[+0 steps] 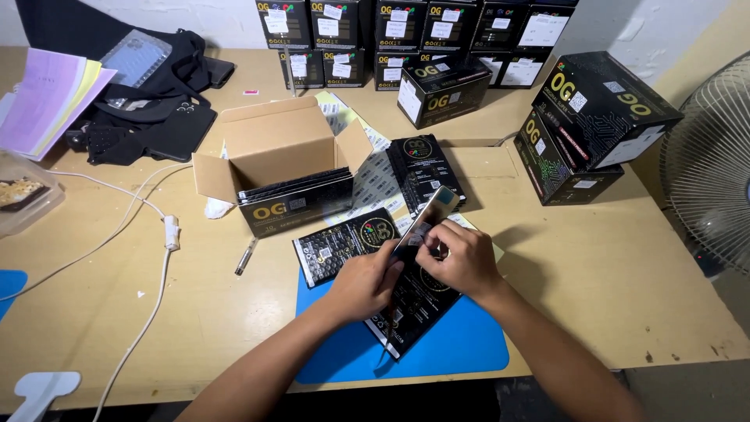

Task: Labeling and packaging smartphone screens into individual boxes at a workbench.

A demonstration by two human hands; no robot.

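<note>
Two hands are seen low in the middle of the view, above a blue mat (461,344) laid at the near edge of a wooden table (625,266). A flat black packet (414,309) is pinned on the mat under both hands. The left hand (361,283) is curled, its fingers closed round the lower end of a thin glossy sheet (428,217) that rises at a tilt from the packet. The right hand (462,258) is half closed, its fingertips pinched on the sheet's edge near the middle.

Two more flat black packets are counted on the table: one (344,244) just left of the hands, partly on the mat, and one (426,170) behind them, beside an open cardboard box (273,144). One open black carton (293,207) stands against the box's near side, and a row of flat packets is held upright in it. What lies inside the cardboard box cannot be told.

Two large black boxes (594,125) are stacked at the right, one (441,90) stands alone further back, and a row of about ten more (391,31) is lined along the wall. One white cable (148,258) is trailed across the left side, and one pen (246,256) lies near the carton.
</note>
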